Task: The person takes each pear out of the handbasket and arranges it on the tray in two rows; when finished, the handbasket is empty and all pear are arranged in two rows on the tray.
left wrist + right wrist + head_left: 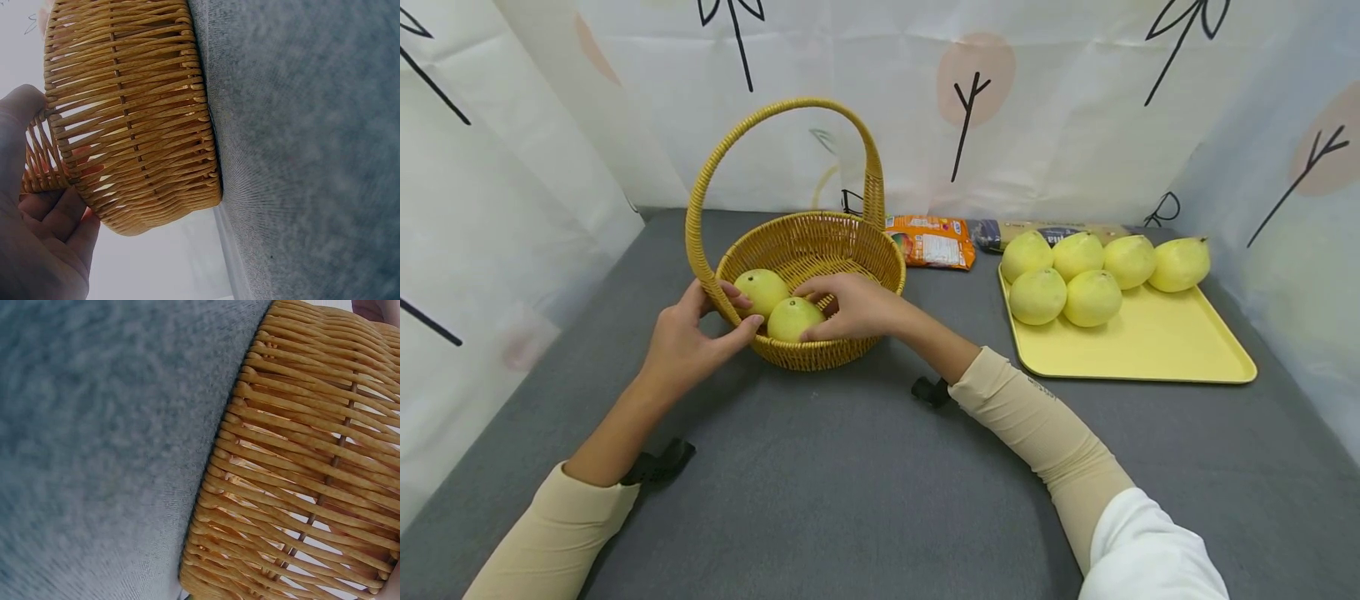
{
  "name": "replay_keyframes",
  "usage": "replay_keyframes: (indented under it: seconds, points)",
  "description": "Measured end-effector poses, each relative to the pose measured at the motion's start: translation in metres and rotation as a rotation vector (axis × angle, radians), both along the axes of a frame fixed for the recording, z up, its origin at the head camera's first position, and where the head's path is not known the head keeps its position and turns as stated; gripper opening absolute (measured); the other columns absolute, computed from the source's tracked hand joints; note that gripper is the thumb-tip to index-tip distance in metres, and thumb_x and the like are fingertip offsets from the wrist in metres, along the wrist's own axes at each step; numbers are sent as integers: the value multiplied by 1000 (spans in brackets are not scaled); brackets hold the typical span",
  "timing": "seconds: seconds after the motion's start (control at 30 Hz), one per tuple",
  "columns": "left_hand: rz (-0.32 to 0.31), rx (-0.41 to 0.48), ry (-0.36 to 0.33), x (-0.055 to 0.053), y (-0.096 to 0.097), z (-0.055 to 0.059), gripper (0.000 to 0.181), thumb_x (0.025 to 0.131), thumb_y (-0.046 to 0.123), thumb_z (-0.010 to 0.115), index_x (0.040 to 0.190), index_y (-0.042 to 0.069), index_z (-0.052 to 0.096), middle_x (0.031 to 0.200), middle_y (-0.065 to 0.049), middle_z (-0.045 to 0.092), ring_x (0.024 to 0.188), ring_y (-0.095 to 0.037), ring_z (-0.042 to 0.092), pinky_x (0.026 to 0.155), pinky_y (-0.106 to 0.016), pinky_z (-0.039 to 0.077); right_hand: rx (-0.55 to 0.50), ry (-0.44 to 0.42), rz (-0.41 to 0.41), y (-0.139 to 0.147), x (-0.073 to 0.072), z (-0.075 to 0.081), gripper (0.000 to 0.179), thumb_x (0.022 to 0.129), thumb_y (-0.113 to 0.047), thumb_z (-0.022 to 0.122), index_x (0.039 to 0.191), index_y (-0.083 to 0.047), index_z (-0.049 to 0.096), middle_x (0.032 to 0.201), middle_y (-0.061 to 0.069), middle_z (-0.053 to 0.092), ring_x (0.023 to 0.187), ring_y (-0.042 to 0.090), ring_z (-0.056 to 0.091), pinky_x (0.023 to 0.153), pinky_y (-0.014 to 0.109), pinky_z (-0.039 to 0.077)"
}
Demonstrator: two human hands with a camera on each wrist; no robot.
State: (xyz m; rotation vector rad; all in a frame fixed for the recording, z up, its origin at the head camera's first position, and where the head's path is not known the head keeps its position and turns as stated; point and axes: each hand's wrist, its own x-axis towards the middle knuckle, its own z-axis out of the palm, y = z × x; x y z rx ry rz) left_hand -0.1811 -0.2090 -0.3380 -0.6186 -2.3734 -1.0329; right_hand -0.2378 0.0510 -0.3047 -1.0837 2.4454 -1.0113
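A woven wicker basket (820, 357) with a tall arched handle (695, 221) stands upright on the grey tabletop. At its left side my left hand (681, 346) grips the foot of the handle by the rim, fingers behind and thumb in front. In the left wrist view, those fingers (65, 219) curl about the handle's base below the basket wall. My right hand (857, 307) reaches over the rim and holds a yellow-green pomelo (793, 319) low inside. Another pomelo (762, 291) lies just behind it, near the left fingertips. Basket weave fills much of the right wrist view.
On the right lies a yellow tray (1165, 346) with several pomelos (1037, 297) grouped at its back left. An orange packet (931, 242) and a long clear-and-yellow packet (1060, 232) lie along the back, against a patterned cloth wall.
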Motion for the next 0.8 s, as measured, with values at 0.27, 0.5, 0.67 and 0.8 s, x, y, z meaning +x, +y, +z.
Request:
replay_keyframes:
  seconds: [0.27,0.5,0.67,0.8]
  points:
    - [2,-4,5,1,0,2,41,82,9,82,114,2,58,100,-4,71,95,-24,67,87,-19,48,-4,-70,28,-2,-4,0,58,88,-21,80,139,-12,54,134,10,59,113,20,63,87,27,52]
    - [5,3,0,1,-1,3,41,82,10,82,114,2,59,100,-4,71,96,-23,67,87,-16,45,3,-46,29,-4,-5,1,58,86,-22,82,136,-11,55,131,10,61,110,20,64,87,27,52]
    - [-2,3,1,1,-1,3,40,82,9,83,113,2,58,100,-4,71,94,-21,66,87,-14,44,-5,-18,-16,-3,-2,1,56,84,-25,83,132,-11,58,123,10,66,102,18,67,84,28,53]
    - [-4,2,0,2,0,2,41,81,9,83,113,2,59,100,-2,71,93,-19,66,86,-12,43,-23,-5,-55,-1,0,0,59,80,-28,86,132,-13,60,119,7,67,98,16,68,81,28,53]
